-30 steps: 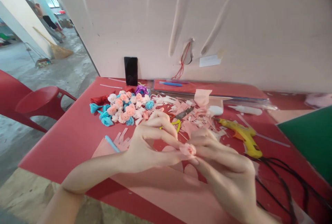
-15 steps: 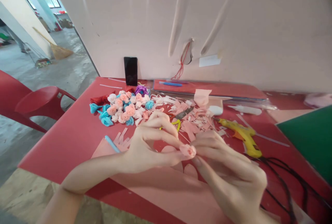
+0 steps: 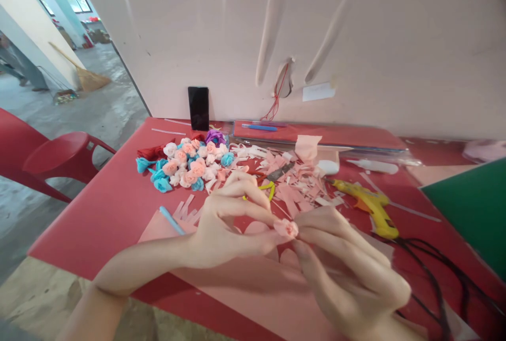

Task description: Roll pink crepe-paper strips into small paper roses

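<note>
Both of my hands meet over the red table (image 3: 98, 209) around a small pink paper rose (image 3: 286, 227). My left hand (image 3: 225, 225) pinches the rose between thumb and fingertips. My right hand (image 3: 348, 272) pinches it from the other side, fingers curled and pressed to it. Under my hands lies a pink paper sheet (image 3: 253, 288). Behind them sits a heap of finished paper roses (image 3: 185, 164) in pink, white, blue and purple, and a scatter of pink paper scraps (image 3: 296, 183).
A yellow glue gun (image 3: 373, 206) lies at the right with black cables (image 3: 435, 272) trailing to the front. A black phone (image 3: 198, 108) leans on the wall. A green sheet (image 3: 474, 209) is at the far right, a red chair (image 3: 55, 156) at the left.
My right hand has turned and slid lower right, its fingers stretching along the rose. The left hand and rose stay almost still. A person in the far left background has gone from view.
</note>
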A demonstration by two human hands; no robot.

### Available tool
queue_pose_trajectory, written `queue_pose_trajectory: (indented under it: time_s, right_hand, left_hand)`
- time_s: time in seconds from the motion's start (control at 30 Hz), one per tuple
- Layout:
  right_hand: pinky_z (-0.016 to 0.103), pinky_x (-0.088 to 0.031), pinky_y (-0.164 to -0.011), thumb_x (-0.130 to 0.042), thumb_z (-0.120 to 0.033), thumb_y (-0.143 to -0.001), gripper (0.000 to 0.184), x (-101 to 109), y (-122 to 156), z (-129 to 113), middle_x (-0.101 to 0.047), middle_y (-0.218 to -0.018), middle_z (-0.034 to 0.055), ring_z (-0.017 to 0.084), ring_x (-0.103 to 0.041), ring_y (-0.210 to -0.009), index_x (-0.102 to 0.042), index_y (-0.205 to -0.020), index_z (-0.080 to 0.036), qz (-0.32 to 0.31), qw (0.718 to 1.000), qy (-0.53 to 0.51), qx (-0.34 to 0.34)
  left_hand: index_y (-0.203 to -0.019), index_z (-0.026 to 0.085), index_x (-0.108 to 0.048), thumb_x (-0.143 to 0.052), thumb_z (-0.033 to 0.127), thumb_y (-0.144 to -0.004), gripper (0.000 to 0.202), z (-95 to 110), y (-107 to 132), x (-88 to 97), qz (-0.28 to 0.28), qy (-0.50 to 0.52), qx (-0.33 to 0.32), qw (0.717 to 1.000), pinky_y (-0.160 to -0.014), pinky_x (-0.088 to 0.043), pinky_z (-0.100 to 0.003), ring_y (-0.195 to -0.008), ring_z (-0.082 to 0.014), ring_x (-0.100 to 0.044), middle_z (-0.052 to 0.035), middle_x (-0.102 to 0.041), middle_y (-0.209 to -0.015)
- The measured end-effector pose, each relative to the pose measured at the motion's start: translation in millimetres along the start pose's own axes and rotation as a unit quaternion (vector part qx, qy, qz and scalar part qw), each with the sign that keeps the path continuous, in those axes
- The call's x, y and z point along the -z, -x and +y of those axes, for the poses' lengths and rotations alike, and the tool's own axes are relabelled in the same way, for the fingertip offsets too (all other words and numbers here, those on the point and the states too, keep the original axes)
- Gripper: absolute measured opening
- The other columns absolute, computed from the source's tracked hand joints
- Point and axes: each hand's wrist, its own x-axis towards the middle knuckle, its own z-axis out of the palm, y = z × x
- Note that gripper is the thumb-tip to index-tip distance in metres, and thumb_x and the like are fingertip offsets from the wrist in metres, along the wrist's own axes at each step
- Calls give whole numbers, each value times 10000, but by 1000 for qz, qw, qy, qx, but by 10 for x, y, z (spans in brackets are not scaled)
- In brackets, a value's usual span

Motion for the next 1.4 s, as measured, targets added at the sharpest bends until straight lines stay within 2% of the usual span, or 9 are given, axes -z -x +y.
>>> queue_pose_trajectory:
  time_s: [0.3,0.4,0.57,0.7,0.77,0.93,1.03,1.23,1.4]
  right_hand:
    - [243,-500,-564,-576,-41,-767,168,-35,82,57,-635,-675,-1,120,-595,-612,-629,-757,-200,-13,990,-94,-109]
    - [237,-508,-572,-618,-81,-757,122,-37,70,56,-641,-690,-2,121,-599,-626,-635,-765,-201,-15,989,-98,-112]
    - [215,-505,-568,-615,-41,-750,161,-43,53,27,-634,-682,-8,106,-596,-606,-635,-744,-201,-5,991,-85,-108]
    - [195,-500,-581,-614,-72,-773,155,-39,87,45,-635,-693,-16,97,-589,-632,-653,-760,-221,-10,980,-121,-159]
    - [191,-497,-582,-626,-130,-793,131,-30,104,70,-639,-698,-21,96,-584,-642,-677,-779,-250,-29,961,-174,-212]
    - [216,-483,-533,-702,-301,-749,23,-21,73,91,-611,-641,-16,107,-545,-592,-715,-735,-289,-51,887,-316,-333]
    - [231,-454,-500,-738,-354,-699,100,-26,31,68,-571,-588,-11,114,-513,-560,-711,-661,-266,-56,851,-360,-378]
    - [201,-419,-515,-757,-356,-677,119,-56,-8,94,-549,-603,-27,89,-484,-564,-700,-641,-259,-81,822,-413,-383]
    - [194,-439,-576,-748,-379,-687,122,-74,6,209,-626,-698,-11,88,-531,-621,-732,-749,-276,-169,777,-475,-376]
  left_hand:
    - [-638,179,-600,-686,268,-768,179,-6,-1,-8,15,15,16,1000,-618,-401,-300,-595,-87,-429,26,-526,-596]
    - [-643,178,-605,-694,246,-758,161,-2,-2,-1,13,14,20,1000,-620,-405,-297,-603,-87,-436,26,-527,-604]
    - [-644,182,-605,-681,258,-771,167,-3,8,-20,16,16,23,999,-625,-401,-311,-598,-89,-426,25,-528,-604]
    - [-660,185,-615,-678,262,-777,154,-11,11,-25,12,14,18,1000,-640,-412,-311,-613,-92,-431,28,-521,-601]
    - [-665,186,-616,-668,265,-787,154,-10,10,-19,11,15,16,1000,-636,-415,-302,-617,-91,-428,30,-518,-598]
    - [-659,190,-621,-658,275,-797,167,10,-2,-2,-6,14,18,1000,-614,-410,-284,-606,-86,-418,34,-512,-587]
    - [-660,189,-628,-657,287,-797,171,22,-8,12,-19,22,22,999,-617,-412,-280,-616,-89,-417,30,-516,-586]
    - [-653,183,-643,-663,265,-795,165,47,-20,48,-55,41,27,997,-632,-424,-272,-659,-99,-418,16,-508,-594]
    - [-606,190,-616,-652,309,-799,230,74,-78,102,-91,38,16,995,-645,-435,-287,-684,-119,-412,9,-509,-582]
